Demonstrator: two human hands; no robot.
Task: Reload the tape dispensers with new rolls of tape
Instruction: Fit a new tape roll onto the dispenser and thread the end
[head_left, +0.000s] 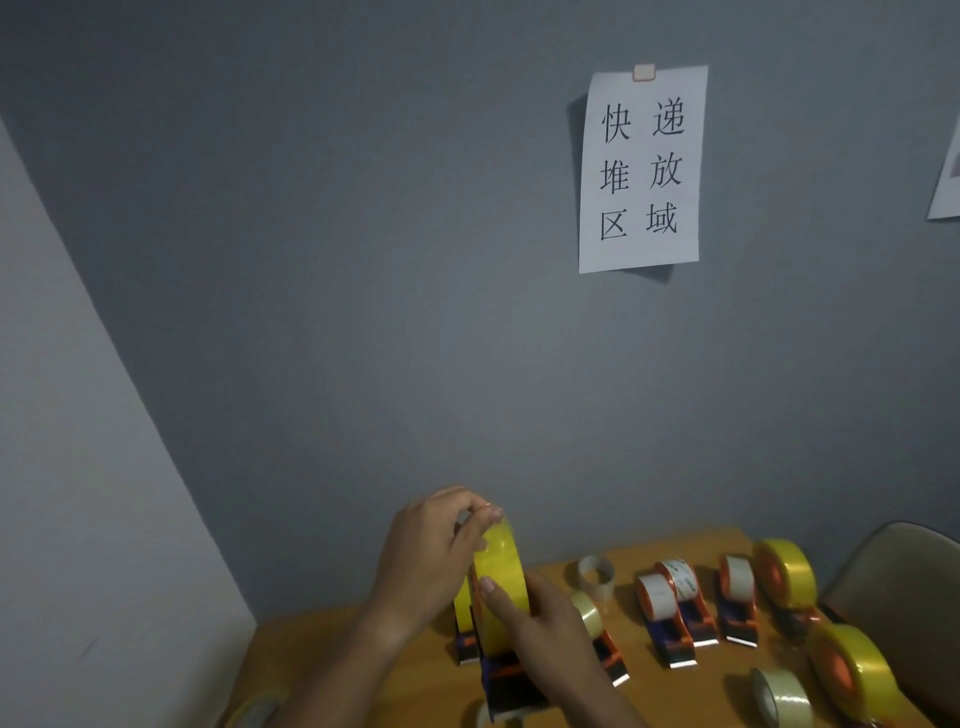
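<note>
Hands are meeting on one yellow tape roll (501, 582), which is standing on edge in the orange-and-dark tape dispenser (511, 686) at about 6 o'clock on the wooden table (649, 548), right under the head camera. The roll's axle is running roughly 9 to 3 o'clock, so its broad faces are pointing sideways and its rim is facing the person. The left hand (428, 556) is coming in from 9 o'clock and curling over the crown, thumb and fingers pinching the rim near 12 o'clock of the roll, perhaps at the loose tape end, though that is too small to tell. The right hand (535, 618) is gripping from 3 o'clock, thumb pressed on the rim, fingers wrapped round the far face and the dispenser body below. Both are touching it; neither is nearer. My judgement: the coming move is turning on drawing tape from the crown down toward the blade at 6 o'clock. Other loaded dispensers (675, 613) and a spare roll (782, 696) are sitting off at 3 to 4 o'clock.
</note>
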